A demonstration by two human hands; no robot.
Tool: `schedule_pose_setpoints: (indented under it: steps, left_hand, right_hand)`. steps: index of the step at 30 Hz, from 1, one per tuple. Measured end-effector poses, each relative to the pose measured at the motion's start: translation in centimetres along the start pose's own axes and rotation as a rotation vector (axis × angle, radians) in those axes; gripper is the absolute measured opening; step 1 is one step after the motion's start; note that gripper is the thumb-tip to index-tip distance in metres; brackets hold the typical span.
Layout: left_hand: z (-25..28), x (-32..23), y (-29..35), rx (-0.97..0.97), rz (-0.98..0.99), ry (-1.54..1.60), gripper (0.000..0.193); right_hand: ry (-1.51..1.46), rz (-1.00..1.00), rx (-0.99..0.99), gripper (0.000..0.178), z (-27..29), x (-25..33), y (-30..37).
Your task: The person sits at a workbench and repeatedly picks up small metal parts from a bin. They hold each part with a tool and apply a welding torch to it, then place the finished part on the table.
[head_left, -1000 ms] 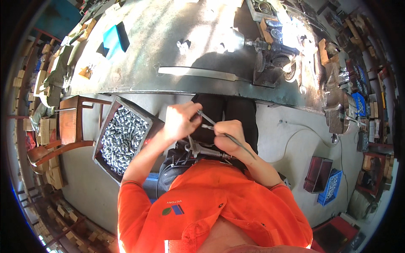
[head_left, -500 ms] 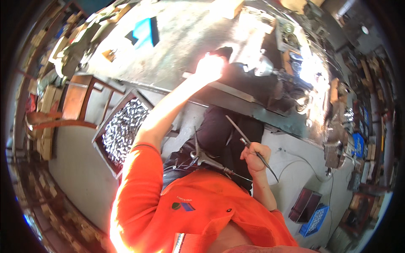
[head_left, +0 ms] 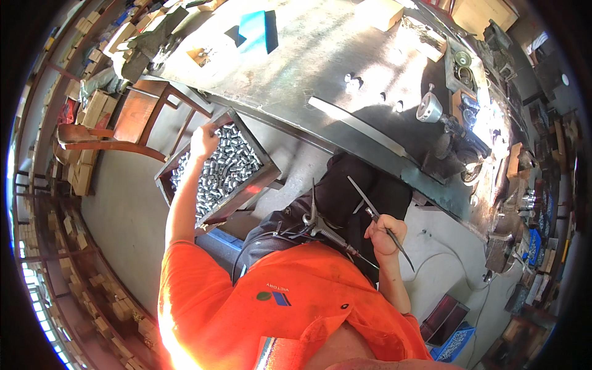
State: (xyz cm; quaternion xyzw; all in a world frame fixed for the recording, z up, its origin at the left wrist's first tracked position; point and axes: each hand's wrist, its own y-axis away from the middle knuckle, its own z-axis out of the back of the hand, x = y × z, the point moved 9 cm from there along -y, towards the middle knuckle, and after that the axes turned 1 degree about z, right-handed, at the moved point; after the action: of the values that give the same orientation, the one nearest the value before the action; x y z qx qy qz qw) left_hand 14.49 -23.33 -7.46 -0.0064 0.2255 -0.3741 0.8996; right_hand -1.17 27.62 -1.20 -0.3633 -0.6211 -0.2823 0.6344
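A slim tool [head_left: 371, 210] is lying inside the grip of the right hand [head_left: 386, 233], with one part coming out on the far side of the fist and the other on the near side. Many short metal pieces [head_left: 227, 169] are lying in a dark bin [head_left: 246, 192], to the right of the left hand [head_left: 205, 140] and nearer than it.

The slim tool is pointing with its grey end to the far left, and its dark, tapering end is pointing to the near right; so its long axis is running slantwise, beside the person's dark trousers [head_left: 388, 191]. The metal pieces are pointing in many directions.

The right hand is closing firmly around the middle of the tool. The left hand is staying at the far left side of the bin, its fingers bending over the edge of the heap; whether they are grasping a piece, I cannot tell.

Between the two arms, a metal tool with a spring [head_left: 330, 234] is resting across the lap. Farther away, a long flat bar [head_left: 357, 126] is lying on the workbench [head_left: 296, 68], and a wooden chair [head_left: 139, 114] is standing left of the bin.
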Motion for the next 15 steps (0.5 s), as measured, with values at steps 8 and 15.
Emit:
schedule_pose_setpoints:
  steps: [8,15]
  left_hand:
    - [-4.5,1.7,0.8,0.035,0.078,-0.472,0.034]
    - [-4.3,2.1,1.2,-0.043,0.128,-0.49,0.031]
  right_hand:
    - [0.016,-0.005,0.012,0.027,-0.6,0.2,-0.2]
    - [0.029,-0.009,-0.021,0.028,-0.3,-0.5,0.3]
